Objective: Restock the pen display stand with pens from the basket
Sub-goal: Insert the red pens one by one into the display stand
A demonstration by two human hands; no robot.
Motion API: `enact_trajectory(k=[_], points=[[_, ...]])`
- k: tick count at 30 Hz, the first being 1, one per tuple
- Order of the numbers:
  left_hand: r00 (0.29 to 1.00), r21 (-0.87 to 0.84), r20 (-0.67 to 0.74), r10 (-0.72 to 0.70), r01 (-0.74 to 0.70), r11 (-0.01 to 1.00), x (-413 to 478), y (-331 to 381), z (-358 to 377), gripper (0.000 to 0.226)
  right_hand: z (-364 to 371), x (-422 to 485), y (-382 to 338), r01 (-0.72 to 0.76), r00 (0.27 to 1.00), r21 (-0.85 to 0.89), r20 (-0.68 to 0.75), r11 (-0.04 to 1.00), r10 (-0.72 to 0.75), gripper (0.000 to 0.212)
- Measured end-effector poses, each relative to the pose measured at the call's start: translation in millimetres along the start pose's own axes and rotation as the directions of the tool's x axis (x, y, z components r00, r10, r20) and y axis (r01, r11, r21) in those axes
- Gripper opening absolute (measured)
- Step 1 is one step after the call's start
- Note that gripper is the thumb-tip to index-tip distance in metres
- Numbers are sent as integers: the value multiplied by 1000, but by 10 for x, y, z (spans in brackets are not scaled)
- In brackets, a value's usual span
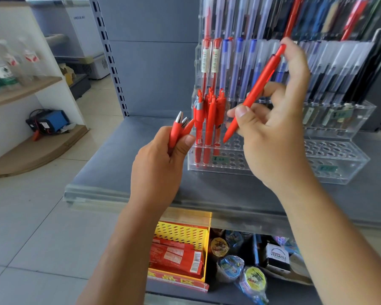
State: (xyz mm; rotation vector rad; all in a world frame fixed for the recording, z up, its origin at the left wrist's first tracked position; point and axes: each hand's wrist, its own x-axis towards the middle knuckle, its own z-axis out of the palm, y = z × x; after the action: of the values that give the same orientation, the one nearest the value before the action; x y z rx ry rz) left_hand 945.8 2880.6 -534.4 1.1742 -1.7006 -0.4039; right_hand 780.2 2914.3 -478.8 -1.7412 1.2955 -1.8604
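Observation:
A clear acrylic pen display stand (pixel 330 170) sits on the grey shelf (pixel 123 164), with tiered rows of holes. Several red pens (pixel 207 119) stand in its front left holes; blue and clear pens (pixel 246 69) fill the rows behind. My right hand (pixel 273 133) pinches one red pen (pixel 257 89) held slanted, its tip pointing down over the front holes. My left hand (pixel 161 168) grips a small bunch of red pens (pixel 178 128) with silver tips pointing up, just left of the stand. No basket is in view.
Below the shelf are a yellow perforated box (pixel 183 236) with red packets and wrapped tape rolls (pixel 249 280). A wooden shelf unit (pixel 24 91) with bottles stands at the left. A blue device (pixel 51 122) sits on its lower board.

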Motion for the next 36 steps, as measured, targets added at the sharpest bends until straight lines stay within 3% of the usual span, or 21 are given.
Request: enact_trajectory(k=[6,18,25,31,36], points=[[1000,4,0,18,-18,1000,-2,-16,4,31,127,-31,105,47,995,-15,-85,999,-48,78],[999,-7,22,34,-34,999,-3,10,-4,26,145,-82,174,21,1000,-104,17,994,-20,81],[999,-11,23,39,-39,999,-5,13,-1,24,100,-69,219,33,989,-318,145,948,14,51],[999,-15,17,48,-48,999,-4,8,-3,25,74,-68,189,73,990,-347,141,935,-25,51],[995,-39,14,100,-99,994,-6,-25,7,23,60,-80,69,210,974,-422,165,882,-152,47]])
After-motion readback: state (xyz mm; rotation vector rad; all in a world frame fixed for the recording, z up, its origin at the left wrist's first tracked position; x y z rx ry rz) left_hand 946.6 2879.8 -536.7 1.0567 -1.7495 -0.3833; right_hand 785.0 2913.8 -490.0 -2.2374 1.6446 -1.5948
